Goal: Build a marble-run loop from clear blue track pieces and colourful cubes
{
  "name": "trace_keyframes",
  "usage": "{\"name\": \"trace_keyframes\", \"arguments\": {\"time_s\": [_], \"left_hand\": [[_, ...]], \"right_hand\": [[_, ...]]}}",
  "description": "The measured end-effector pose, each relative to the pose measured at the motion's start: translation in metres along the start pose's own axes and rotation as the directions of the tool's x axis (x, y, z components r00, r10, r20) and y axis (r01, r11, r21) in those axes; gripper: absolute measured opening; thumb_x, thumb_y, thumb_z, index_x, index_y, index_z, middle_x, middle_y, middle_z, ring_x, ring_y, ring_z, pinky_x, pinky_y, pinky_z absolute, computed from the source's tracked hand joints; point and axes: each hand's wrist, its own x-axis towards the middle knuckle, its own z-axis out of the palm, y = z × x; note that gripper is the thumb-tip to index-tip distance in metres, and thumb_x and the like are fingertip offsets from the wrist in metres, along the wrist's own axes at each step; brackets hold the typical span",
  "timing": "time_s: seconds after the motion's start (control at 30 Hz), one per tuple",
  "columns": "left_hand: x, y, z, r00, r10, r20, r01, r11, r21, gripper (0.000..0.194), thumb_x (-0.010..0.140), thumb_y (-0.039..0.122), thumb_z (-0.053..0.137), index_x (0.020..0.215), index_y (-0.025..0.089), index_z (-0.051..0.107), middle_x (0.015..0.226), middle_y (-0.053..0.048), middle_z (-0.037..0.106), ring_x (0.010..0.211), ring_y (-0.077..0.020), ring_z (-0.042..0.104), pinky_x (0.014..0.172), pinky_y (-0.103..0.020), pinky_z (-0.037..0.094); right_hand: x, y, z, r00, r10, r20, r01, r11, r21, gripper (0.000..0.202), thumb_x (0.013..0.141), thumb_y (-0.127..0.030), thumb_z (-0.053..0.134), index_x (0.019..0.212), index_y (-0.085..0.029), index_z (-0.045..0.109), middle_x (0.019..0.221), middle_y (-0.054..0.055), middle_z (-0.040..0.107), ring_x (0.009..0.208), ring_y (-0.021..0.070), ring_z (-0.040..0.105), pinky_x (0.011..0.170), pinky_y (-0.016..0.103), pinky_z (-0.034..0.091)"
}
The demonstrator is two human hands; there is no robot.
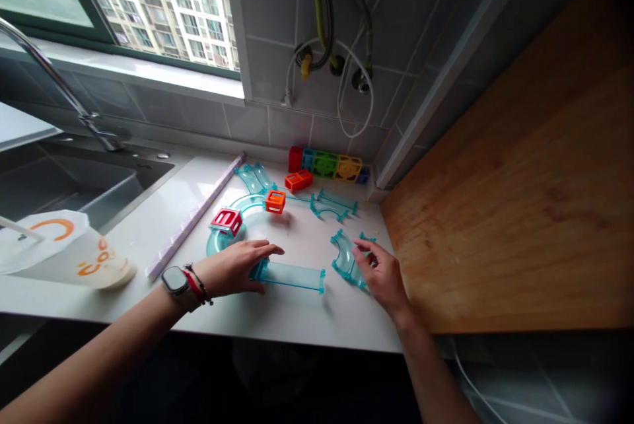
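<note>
My left hand (238,268) wears a watch and bracelets. Its thumb and fingers straddle the joint where a straight clear-blue track piece (297,277) meets a curved track piece (215,243). On the right, my right hand (381,276) has its fingers bent and closed at the edge of a loose curved track piece (345,251); part of that piece is hidden behind the hand. A red block (228,220) and an orange block (275,202) sit along the curved track run.
More clear-blue track pieces (333,205) lie further back. A row of coloured blocks (325,164) stands against the wall, with another orange block (298,180) before it. Left are a lilac strip (198,215), a drink cup (106,265) and a sink (143,173). A wooden panel (525,212) borders the right.
</note>
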Motion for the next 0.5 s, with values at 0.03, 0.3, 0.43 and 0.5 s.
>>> {"name": "trace_keyframes", "arguments": {"time_s": [0.03, 0.3, 0.43, 0.5], "left_hand": [[0.0, 0.0, 0.0, 1.0, -0.001, -0.007, 0.001, 1.0, 0.001, 0.076, 0.074, 0.028, 0.089, 0.142, 0.023, 0.055, 0.135, -0.011, 0.066, 0.116, -0.029, 0.068, 0.099, -0.038, 0.053], [-0.001, -0.006, 0.009, 0.997, 0.015, -0.08, -0.015, 1.0, -0.01, 0.086, 0.072, 0.023, 0.09, 0.148, 0.022, 0.05, 0.138, -0.012, 0.066, 0.119, -0.0299, 0.068, 0.102, -0.039, 0.052], [-0.001, -0.007, 0.01, 0.995, 0.014, -0.097, -0.015, 1.0, -0.01, 0.082, 0.071, 0.024, 0.09, 0.145, 0.021, 0.055, 0.137, -0.013, 0.067, 0.121, -0.0311, 0.067, 0.104, -0.04, 0.052], [-0.001, -0.006, 0.01, 0.994, 0.013, -0.106, -0.014, 1.0, -0.009, 0.076, 0.07, 0.025, 0.09, 0.14, 0.021, 0.06, 0.135, -0.013, 0.068, 0.12, -0.0319, 0.068, 0.103, -0.041, 0.053]], "right_hand": [[0.007, 0.005, -0.006, 0.997, 0.043, -0.057, -0.047, 0.997, -0.06, 0.044, 0.098, -0.053, 0.054, 0.114, -0.018, 0.074, 0.1, 0.01, 0.075, 0.067, 0.0176, 0.061, 0.066, 0.03, 0.052], [0.023, 0.029, -0.014, 0.924, 0.381, 0.015, -0.322, 0.799, -0.508, 0.058, 0.08, -0.058, 0.07, 0.118, -0.014, 0.068, 0.104, 0.019, 0.075, 0.102, 0.0346, 0.07, 0.085, 0.039, 0.051], [0.025, 0.041, -0.011, 0.913, 0.405, 0.056, -0.361, 0.863, -0.353, 0.043, 0.07, -0.056, 0.078, 0.087, -0.017, 0.071, 0.089, 0.013, 0.075, 0.09, 0.0309, 0.071, 0.077, 0.035, 0.052], [0.027, 0.045, -0.01, 0.913, 0.401, 0.076, -0.365, 0.885, -0.289, 0.04, 0.069, -0.056, 0.078, 0.079, -0.018, 0.069, 0.075, 0.007, 0.072, 0.077, 0.0262, 0.07, 0.067, 0.031, 0.052]]}}
